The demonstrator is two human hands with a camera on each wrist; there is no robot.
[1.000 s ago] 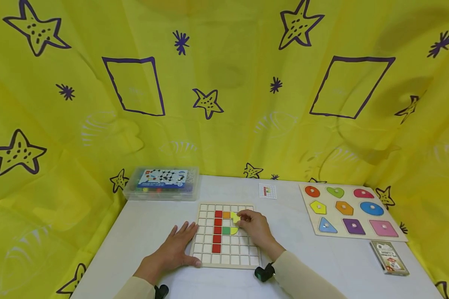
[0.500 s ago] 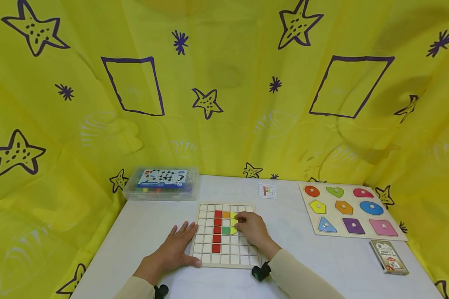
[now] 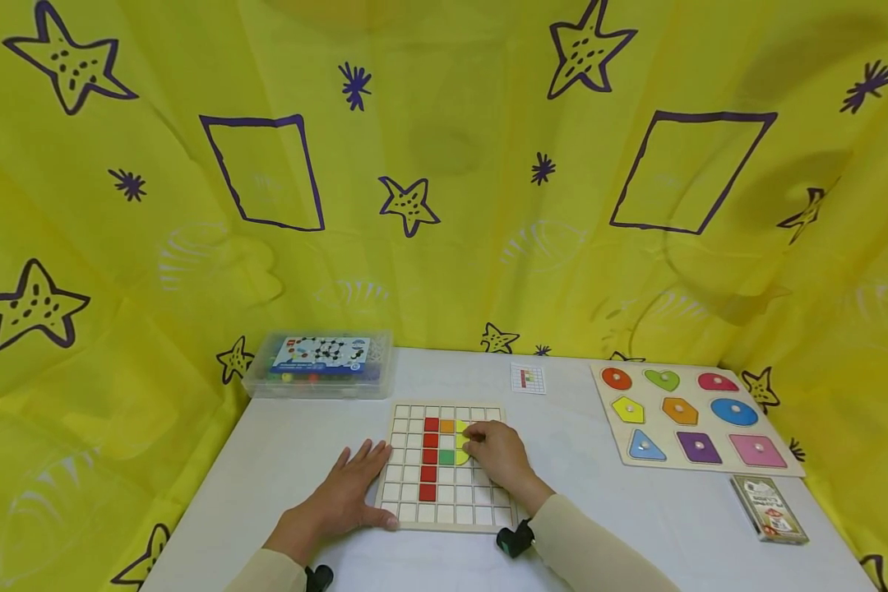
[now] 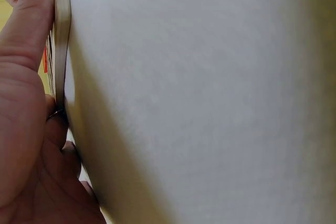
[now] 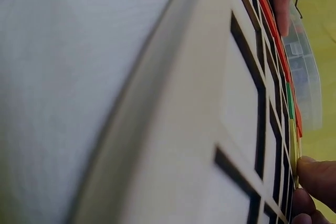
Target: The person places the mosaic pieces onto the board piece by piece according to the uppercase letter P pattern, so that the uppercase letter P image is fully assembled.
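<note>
A wooden grid board [image 3: 414,514] lies on the white table, holding a red column [image 3: 430,456], an orange tile [image 3: 447,426], a green tile [image 3: 447,456] and yellow pieces [image 3: 461,426]. My right hand [image 3: 474,441] rests on the board, fingertips curled onto a yellow piece [image 3: 462,441] in the cell right of the red column. In the right wrist view the fingertips [image 5: 315,179] touch that piece's edge [image 5: 295,156]. My left hand [image 3: 355,477] lies flat on the table against the board's left edge. In the left wrist view its thumb [image 4: 26,30] lies along the board's rim [image 4: 62,35].
A clear plastic box [image 3: 318,364] stands at the back left. A small pattern card [image 3: 529,378] lies behind the board. A shape puzzle board [image 3: 710,464] and a card box [image 3: 770,510] lie at the right. Yellow cloth [image 3: 118,247] surrounds the table.
My right hand has lowered the yellow piece from just above the board into the grid, moving slightly left. The left hand has stayed put.
</note>
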